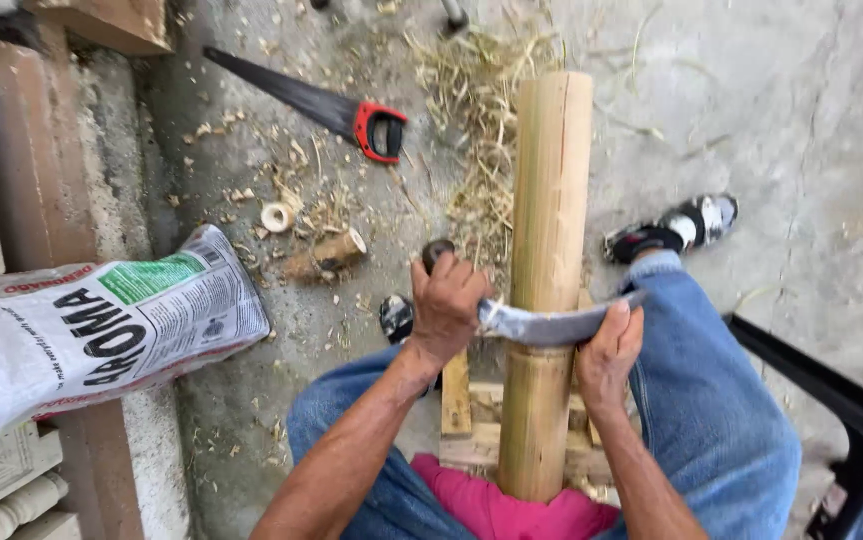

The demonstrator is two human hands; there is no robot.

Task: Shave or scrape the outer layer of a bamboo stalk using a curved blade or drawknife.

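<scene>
Seated person scraping a bamboo pole, seen from above. The bamboo pole (548, 260) leans away from the person between the knees, its near end resting on a wooden block (471, 410) at the lap and its far end out over the concrete floor (781, 110). A curved blade (551, 325) lies crosswise against the pole, touching it at about mid-length. The left hand (446, 305) has its grip closed around the blade's dark wooden handle; the right hand (608, 350) has its grip closed on the blade's far end (fingers curled over the back edge). A hand saw (326, 105) with a red and black handle lies on the floor well apart, beyond a scatter of bamboo shavings (476, 130) and short bamboo offcuts (326, 252). A printed white sack (91, 325) rests on a ledge at left.
</scene>
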